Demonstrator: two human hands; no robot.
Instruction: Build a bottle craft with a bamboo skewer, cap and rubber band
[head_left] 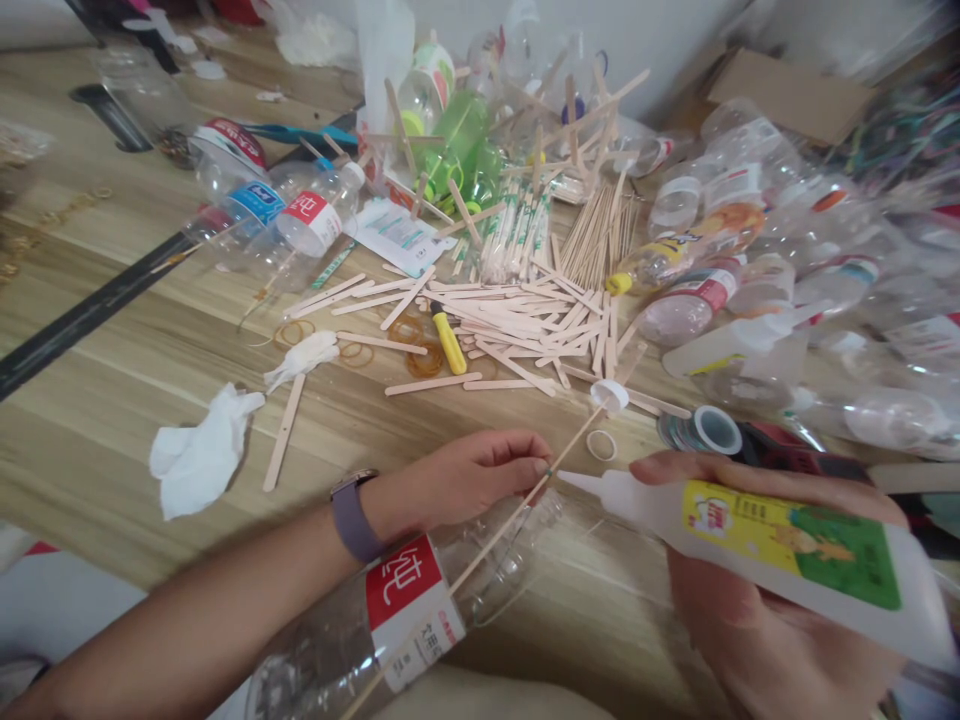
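My left hand has its fingertips closed in a pinch on a thin wooden skewer beside the neck of a clear plastic bottle. The bottle lies tilted under my forearm and bears a red and white label. At the skewer's far end sits a white cap. My right hand is wrapped around a white glue bottle with a yellow and green label. Its pointed nozzle is close to the skewer by my left fingertips; I cannot tell whether they touch.
Craft sticks lie in a pile around a yellow-handled tool. Many plastic bottles crowd the right. A roll of tape, a white ring, rubber bands and crumpled tissue lie on the table.
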